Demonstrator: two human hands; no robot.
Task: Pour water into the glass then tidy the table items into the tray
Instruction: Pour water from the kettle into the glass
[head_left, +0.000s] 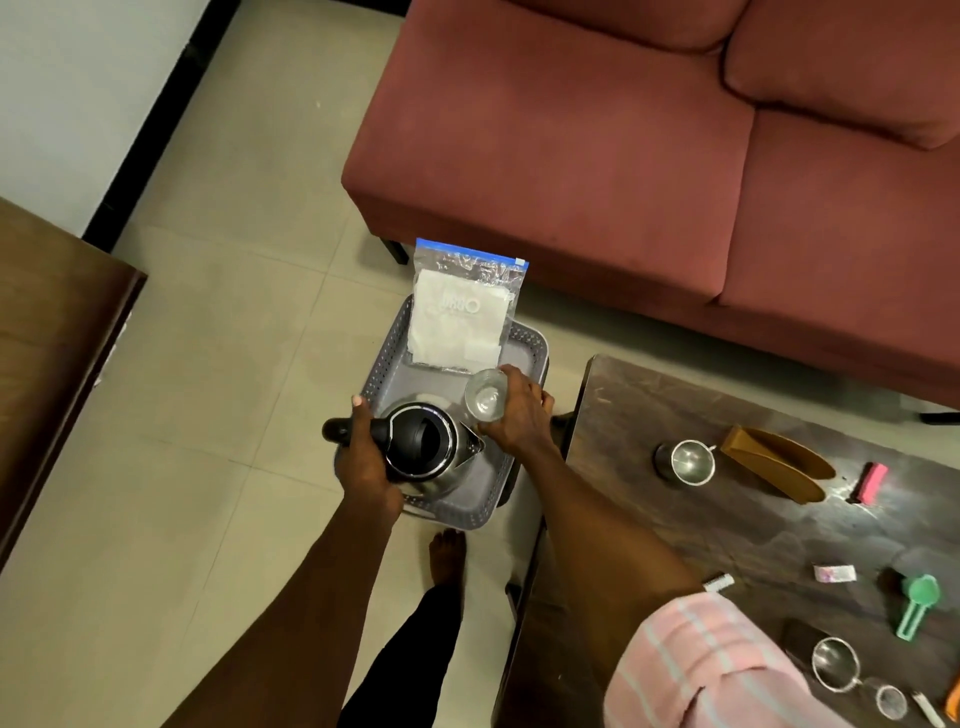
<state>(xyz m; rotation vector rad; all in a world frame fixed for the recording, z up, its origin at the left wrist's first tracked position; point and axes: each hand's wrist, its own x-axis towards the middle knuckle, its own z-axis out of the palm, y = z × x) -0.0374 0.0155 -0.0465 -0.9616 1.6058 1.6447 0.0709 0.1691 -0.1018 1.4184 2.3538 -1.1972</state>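
A grey perforated tray (384, 358) stands on the floor beside the table. My left hand (363, 462) grips the black handle of a steel kettle (423, 449) with a black lid, over the near half of the tray. My right hand (519, 413) holds a clear glass (485, 397) just beyond the kettle's spout, above the tray. A zip bag (460, 306) with white contents leans in the far end of the tray.
A dark wooden table (675, 415) at right carries a steel cup (685, 462), a brown scoop-shaped holder (779, 465), a pink block (870, 483), a green scoop (917, 605), strainers (836, 665) and a small packet (834, 573). A red sofa (623, 130) stands behind. A wooden cabinet (52, 338) is at left.
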